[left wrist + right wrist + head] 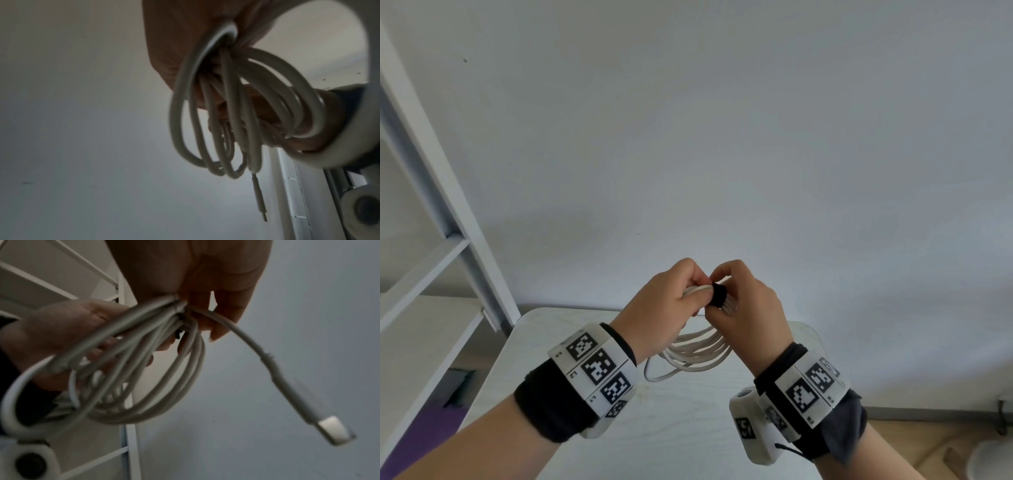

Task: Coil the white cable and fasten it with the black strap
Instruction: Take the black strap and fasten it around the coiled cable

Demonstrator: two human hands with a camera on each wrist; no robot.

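The white cable (698,353) is gathered into several loops that hang between my two raised hands above the table. My left hand (674,301) grips the top of the bundle, with its fingers curled round the strands. A black strap (719,295) wraps the bundle just to the right of that grip, and my right hand (746,301) pinches it. In the left wrist view the cable loops (226,113) dangle with a thin plug (260,203) below them. The right wrist view shows the loops (144,369), a loose end with a metal plug (333,430), and only a sliver of the strap (179,335).
A white table (688,428) lies below the hands. A white shelf frame (448,222) stands at the left against a plain wall. At the lower right are wooden floor and a round white object (993,459).
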